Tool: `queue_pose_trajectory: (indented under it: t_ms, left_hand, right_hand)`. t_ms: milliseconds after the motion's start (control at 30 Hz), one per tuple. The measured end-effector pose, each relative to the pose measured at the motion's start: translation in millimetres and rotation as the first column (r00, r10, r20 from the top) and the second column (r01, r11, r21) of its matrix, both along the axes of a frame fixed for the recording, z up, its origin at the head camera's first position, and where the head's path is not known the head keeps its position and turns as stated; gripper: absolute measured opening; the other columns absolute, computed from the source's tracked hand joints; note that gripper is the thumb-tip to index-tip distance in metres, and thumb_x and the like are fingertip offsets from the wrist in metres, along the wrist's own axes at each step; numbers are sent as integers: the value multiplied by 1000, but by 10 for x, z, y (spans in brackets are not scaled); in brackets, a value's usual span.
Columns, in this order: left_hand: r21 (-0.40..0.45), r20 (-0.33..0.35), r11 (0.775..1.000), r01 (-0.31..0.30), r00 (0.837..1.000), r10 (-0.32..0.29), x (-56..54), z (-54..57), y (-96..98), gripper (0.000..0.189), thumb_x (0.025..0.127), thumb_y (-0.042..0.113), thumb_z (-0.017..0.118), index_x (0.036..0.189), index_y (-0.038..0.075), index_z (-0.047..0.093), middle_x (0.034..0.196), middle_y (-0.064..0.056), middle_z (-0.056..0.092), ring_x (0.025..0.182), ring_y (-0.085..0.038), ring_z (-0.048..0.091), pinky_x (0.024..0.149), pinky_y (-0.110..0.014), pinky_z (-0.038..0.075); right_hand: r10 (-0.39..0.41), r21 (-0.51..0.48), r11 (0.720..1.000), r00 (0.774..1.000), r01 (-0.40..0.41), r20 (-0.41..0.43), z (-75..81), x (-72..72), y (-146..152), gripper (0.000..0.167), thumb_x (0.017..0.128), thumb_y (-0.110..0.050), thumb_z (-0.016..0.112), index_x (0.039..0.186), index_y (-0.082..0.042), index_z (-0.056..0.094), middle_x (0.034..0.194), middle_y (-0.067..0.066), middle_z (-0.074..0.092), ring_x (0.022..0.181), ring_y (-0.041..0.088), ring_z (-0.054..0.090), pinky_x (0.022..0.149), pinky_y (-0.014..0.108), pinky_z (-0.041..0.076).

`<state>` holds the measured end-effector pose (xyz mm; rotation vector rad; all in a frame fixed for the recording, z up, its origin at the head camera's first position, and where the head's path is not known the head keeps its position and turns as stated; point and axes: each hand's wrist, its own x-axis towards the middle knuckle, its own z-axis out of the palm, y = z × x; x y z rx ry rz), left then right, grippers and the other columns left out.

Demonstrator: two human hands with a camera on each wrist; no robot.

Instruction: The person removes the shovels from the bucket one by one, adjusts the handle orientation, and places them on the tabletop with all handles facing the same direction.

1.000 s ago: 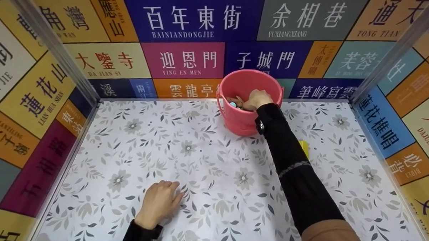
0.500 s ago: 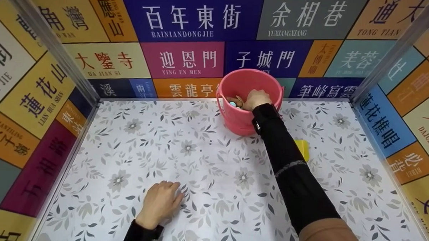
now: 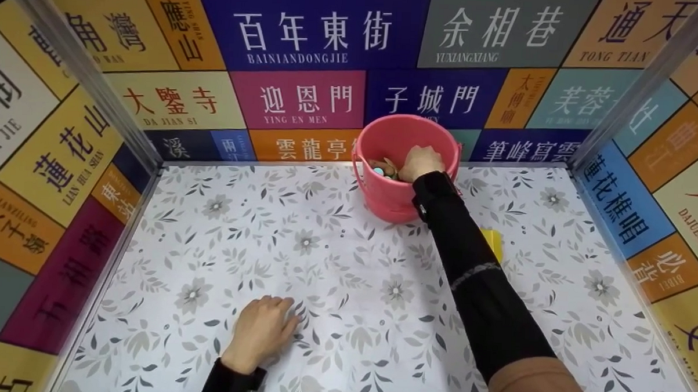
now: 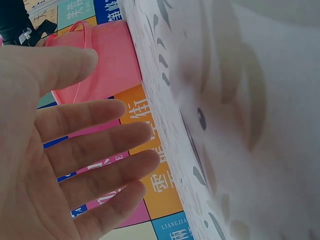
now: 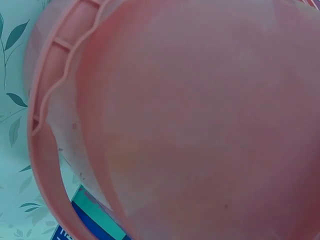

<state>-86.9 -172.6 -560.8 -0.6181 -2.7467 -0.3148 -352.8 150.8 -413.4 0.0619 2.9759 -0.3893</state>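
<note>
A pink bucket (image 3: 386,200) stands against the back wall in the head view, with small mixed items (image 3: 382,167) visible inside, one of them with a light-blue round end. My right hand (image 3: 423,162) reaches down into it; its fingers are hidden, so I cannot tell what they touch or hold. The right wrist view shows only the bucket's pink wall (image 5: 200,120) and its handle (image 5: 47,165) up close. My left hand (image 3: 263,326) rests low over the patterned surface, nearest to nothing but that surface. In the left wrist view its fingers (image 4: 107,145) are relaxed and hold nothing.
A yellow object (image 3: 492,243) lies partly behind my right forearm. Walls with coloured lettered panels (image 3: 297,98) enclose the white leaf-patterned surface (image 3: 306,258) at the back and both sides. Clear strips (image 3: 625,95) run along the corners.
My right forearm has shifted slightly to the left, showing more of the yellow object. The right hand stays inside the bucket, and the left hand has hardly moved.
</note>
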Motion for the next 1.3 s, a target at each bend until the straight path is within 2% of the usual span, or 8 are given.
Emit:
queue_pose_trajectory:
  t_ms: [533,700,800,900,1033,1133,1200,1300]
  left_hand:
    - [-4,-44,1000,26,999,-27,-68,61,58,25,85,28,79,95,7,71,80,-9,69,71,-28,64,64,-42,52]
    - [13,-73,999,52,996,-51,-133,142,75,26,84,27,80,96,6,71,81,-9,70,70,-28,64,63,-42,53]
    - [50,-73,997,63,996,-60,-178,218,106,27,86,27,79,100,5,73,85,-9,72,74,-28,66,65,-42,55]
    - [99,-58,993,64,997,-58,-222,297,154,28,87,26,78,105,5,74,89,-10,74,78,-29,68,66,-41,56]
    - [170,-22,984,57,998,-54,-261,419,233,29,90,25,76,109,4,74,98,-11,75,86,-29,70,70,-41,58]
    - [198,-32,978,62,998,-57,-279,499,290,29,91,25,75,111,4,74,101,-12,75,90,-30,71,73,-41,59]
    - [213,-54,975,70,997,-60,-289,530,327,29,91,24,76,111,3,73,101,-13,75,91,-30,71,74,-41,59]
    - [250,-72,965,79,995,-63,-295,557,386,29,91,23,75,111,2,73,102,-13,74,93,-30,71,75,-41,59]
  right_hand:
    - [113,7,994,989,-112,-100,276,84,283,31,87,-27,65,92,4,65,109,30,68,109,48,63,94,58,51]
    - [141,-51,987,976,-151,-164,379,214,415,12,80,-12,56,75,-1,58,93,26,66,88,46,65,80,57,55]
    - [150,-83,982,964,-172,-218,433,317,491,15,82,-12,57,78,2,63,87,22,64,79,41,65,74,54,56]
    - [170,-101,974,948,-203,-269,470,431,559,25,85,-13,60,95,9,67,91,23,64,81,40,64,76,53,56]
    - [232,-86,956,904,-280,-358,505,617,624,35,88,-13,62,109,15,63,97,25,60,88,41,60,80,54,53]
    - [282,-70,934,845,-350,-455,502,792,660,28,87,-9,62,104,14,63,92,24,57,84,40,55,77,52,49]
    - [307,-66,915,792,-398,-527,477,921,684,22,86,-5,62,101,12,63,90,22,55,81,37,51,73,48,46]
    - [350,-25,879,679,-477,-645,406,1114,717,18,85,-2,65,98,10,63,86,21,54,78,37,48,70,46,41]
